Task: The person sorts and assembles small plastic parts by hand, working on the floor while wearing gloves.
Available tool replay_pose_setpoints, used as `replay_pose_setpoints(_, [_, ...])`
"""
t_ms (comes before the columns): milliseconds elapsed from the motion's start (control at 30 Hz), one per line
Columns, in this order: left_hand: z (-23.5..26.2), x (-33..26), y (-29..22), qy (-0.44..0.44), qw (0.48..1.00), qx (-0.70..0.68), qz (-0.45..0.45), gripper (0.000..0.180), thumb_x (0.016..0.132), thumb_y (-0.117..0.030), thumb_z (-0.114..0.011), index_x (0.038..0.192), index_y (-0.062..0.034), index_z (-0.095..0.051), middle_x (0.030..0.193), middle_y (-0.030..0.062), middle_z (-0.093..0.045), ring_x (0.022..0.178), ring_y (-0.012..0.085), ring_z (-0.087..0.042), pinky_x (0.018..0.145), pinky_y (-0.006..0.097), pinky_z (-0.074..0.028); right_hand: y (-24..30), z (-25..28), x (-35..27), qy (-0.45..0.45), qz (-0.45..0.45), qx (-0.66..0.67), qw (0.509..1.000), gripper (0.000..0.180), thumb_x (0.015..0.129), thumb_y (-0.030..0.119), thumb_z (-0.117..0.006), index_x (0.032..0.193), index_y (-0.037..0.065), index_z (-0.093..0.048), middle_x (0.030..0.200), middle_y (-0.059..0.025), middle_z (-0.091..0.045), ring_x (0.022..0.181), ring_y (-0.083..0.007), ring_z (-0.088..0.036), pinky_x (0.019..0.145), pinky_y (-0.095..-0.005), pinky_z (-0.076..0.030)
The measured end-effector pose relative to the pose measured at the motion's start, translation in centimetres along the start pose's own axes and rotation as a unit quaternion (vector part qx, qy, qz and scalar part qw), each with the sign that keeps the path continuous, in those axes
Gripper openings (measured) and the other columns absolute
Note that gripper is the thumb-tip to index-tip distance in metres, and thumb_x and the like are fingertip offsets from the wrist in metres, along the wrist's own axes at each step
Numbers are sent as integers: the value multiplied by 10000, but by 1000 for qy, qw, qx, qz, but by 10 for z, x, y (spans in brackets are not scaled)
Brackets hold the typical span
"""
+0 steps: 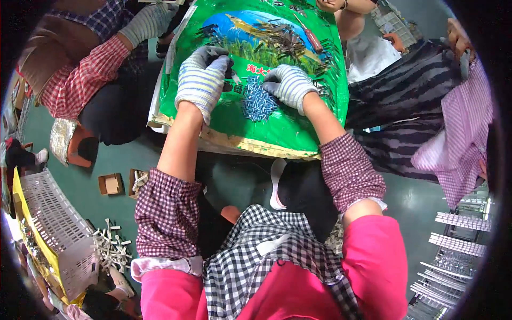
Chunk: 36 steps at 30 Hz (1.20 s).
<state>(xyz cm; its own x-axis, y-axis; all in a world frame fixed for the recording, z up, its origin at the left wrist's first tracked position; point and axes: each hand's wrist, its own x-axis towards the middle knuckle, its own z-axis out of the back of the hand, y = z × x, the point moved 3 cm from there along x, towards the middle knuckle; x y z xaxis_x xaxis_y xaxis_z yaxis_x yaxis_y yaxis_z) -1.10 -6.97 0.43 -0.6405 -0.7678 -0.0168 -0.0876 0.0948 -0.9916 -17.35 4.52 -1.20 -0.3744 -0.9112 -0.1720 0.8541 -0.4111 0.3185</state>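
A heap of small bluish metal pins (pixel 260 105) lies on a green printed sack (pixel 298 136) spread over the work surface. My left hand (pixel 200 80), in a white glove with blue-grey stripes and dark fingertips, is left of the heap. Its fingers are curled together; a small part at them is too small to name. My right hand (pixel 293 88), gloved alike, touches the heap's right edge with thumb and fingers pinched. Whatever that pinch holds is hidden. Beyond both hands lie many thin dark strips (pixel 285 40).
A screwdriver (pixel 313 41) with a red handle lies at the far right of the sack. Co-workers sit on both sides; a gloved hand (pixel 146 24) shows at far left. On the floor are small cardboard boxes (pixel 110 184), a white crate (pixel 53 208) and scattered white pieces (pixel 112 245).
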Motion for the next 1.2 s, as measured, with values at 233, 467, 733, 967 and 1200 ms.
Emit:
replay_pose_setpoints(233, [-13,4,13,68,986,-125,85,197,895,-97,-491,1050,8,-552,878,112,-623,722,191,-625,592,313,-528,-7,-12,7,-76,22,-12,997,207,802,240,-559,873,60,-631,896,-184,-615,860,-335,-587,770,-413,-462])
replay_pose_setpoints(467, [-18,11,22,52,991,-74,98,232,904,-99,-471,1096,14,-535,891,126,-622,748,213,-630,649,349,-548,-26,-4,11,-101,63,47,992,210,808,203,-579,964,67,-615,948,-181,-600,903,-339,-569,795,-407,-449])
replay_pose_setpoints(733, [-20,16,21,19,994,-77,69,206,892,-74,-469,1070,-11,-551,930,110,-611,738,173,-610,598,312,-541,-27,-2,21,-104,25,51,993,226,801,215,-573,991,106,-628,968,-155,-614,916,-318,-579,808,-405,-457])
replay_pose_setpoints(967, [-22,20,29,26,996,-54,69,183,897,-74,-472,1053,-9,-541,931,128,-621,745,189,-626,616,315,-543,-14,-5,38,-34,-6,-7,999,230,794,260,-578,958,119,-654,933,-157,-634,889,-317,-596,804,-409,-466])
replay_pose_setpoints(1200, [-23,14,23,68,990,-94,75,202,875,-60,-511,1054,21,-559,941,143,-624,772,227,-634,628,326,-546,-25,-9,43,-42,-71,38,996,227,791,241,-583,957,104,-657,960,-167,-628,899,-329,-598,800,-407,-467])
